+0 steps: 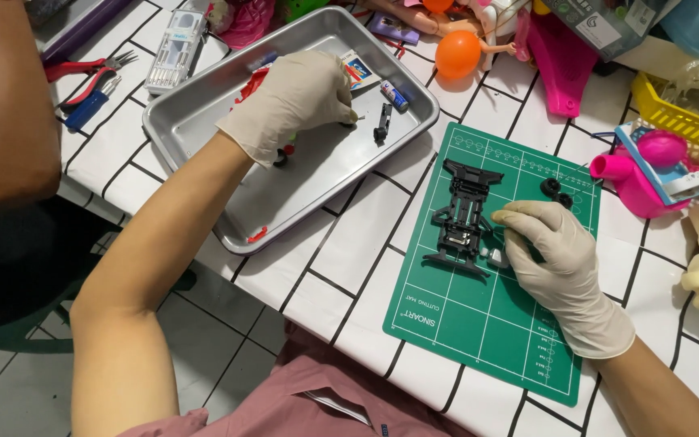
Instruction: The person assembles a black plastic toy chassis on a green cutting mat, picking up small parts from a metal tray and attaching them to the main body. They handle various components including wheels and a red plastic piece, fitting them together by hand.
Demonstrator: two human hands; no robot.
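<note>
Two gloved hands work apart, one on each side of the green cutting mat (pixel 479 324), which serves here as the landmark. The right hand (pixel 556 263) rests on the mat itself, fingers curled together around a small pale part pressed against the right edge of the black model car chassis (pixel 463 218); that grip seems meant to steady the frame flat on the mat so it does not slide. The chassis lies at the mat's upper middle, its long axis running up and down the mat, with two small black wheels (pixel 556 192) set loose just to its right, near the mat's top edge. The left hand (pixel 297 97) reaches well to the left of the mat into the metal tray (pixel 204 113), fingertips pinched down on something small and dark; what exactly it grips is hidden by the glove. The tray likely keeps loose pieces from rolling off: a black part (pixel 383 123), a small battery (pixel 394 95) and red bits lie in it. Farther left of the mat, beyond the tray, lie red-handled pliers (pixel 91 73). Right of the mat sit pink plastic toys (pixel 637 174) and a yellow basket (pixel 681 121).
</note>
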